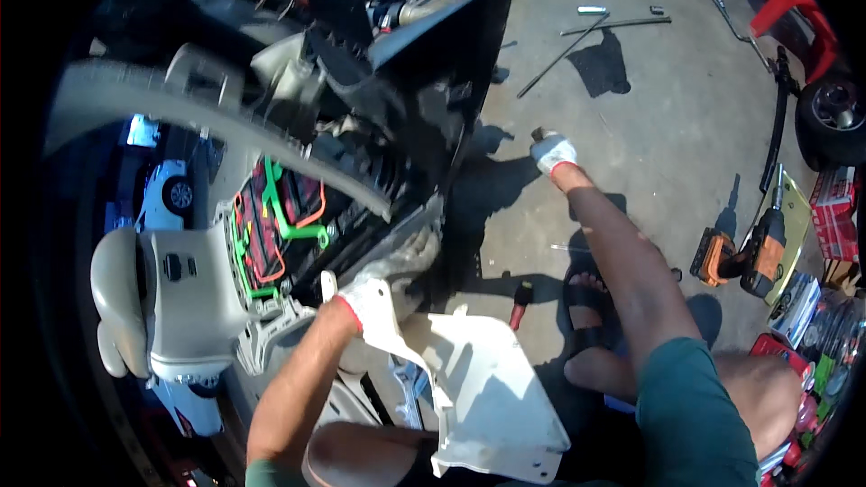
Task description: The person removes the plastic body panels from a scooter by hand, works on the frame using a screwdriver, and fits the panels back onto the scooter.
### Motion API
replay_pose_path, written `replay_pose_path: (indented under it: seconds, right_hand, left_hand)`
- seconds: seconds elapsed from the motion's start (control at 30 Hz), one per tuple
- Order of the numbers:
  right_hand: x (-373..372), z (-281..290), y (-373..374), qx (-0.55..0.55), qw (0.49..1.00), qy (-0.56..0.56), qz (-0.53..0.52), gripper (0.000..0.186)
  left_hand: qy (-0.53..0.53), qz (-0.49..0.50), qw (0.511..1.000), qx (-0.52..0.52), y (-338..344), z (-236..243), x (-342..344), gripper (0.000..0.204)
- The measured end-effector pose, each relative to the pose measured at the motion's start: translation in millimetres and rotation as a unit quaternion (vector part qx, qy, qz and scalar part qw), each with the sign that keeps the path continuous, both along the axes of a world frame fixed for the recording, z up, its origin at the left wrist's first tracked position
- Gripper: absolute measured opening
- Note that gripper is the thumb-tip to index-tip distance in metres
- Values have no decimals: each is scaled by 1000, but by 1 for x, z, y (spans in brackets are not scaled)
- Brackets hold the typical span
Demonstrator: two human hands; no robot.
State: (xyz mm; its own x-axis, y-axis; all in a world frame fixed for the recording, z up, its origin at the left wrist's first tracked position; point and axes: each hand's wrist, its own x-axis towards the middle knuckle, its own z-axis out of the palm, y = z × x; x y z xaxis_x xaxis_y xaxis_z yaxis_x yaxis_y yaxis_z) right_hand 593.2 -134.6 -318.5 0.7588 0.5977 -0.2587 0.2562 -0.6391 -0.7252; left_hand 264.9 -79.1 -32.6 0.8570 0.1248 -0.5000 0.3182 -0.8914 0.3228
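My left hand [397, 272], in a whitish glove with a red cuff, reaches along the dark lower edge of an opened vehicle body [415, 140]. Its fingers look stretched out, partly in shadow. Right by its wrist, a cream plastic panel [492, 392] with tabs and holes extends over my lap. Out to the right, above the concrete, my right hand [552, 153] is gloved too and closed. A small dark piece shows at its fingertips, too small to name. Red-and-black batteries [271, 225] with green straps sit beside a beige padded seat [194, 293].
A red-handled screwdriver [520, 305] lies near my foot. Metal bars [618, 25] rest on the concrete farther off. At right are an orange-and-black cordless drill [767, 252], a small wheel [832, 117] and a red plastic stool [798, 9]. A curved grey trim [225, 122] crosses the left side.
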Motion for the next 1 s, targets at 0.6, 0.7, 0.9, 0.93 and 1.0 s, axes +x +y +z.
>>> replay_pose_path:
  seconds: [0.6, 0.7, 0.9, 0.93, 1.0]
  right_hand:
    - [19, 24, 66, -95, 972, -202, 74, 30]
    - [52, -19, 32, -100, 977, -184, 39, 31]
    - [29, 29, 46, -54, 980, -178, 74, 50]
    - [34, 28, 41, -61, 977, -190, 72, 45]
    - [49, 25, 34, -88, 977, -184, 69, 39]
  left_hand:
    - [29, 57, 998, -27, 2, 10, 0, 76]
    - [31, 35, 998, -33, -6, 9, 21, 76]
    - [22, 34, 999, 0, -2, 13, -5, 74]
    - [31, 40, 999, -14, -3, 11, -3, 73]
    - [41, 46, 998, -35, -1, 6, 3, 71]
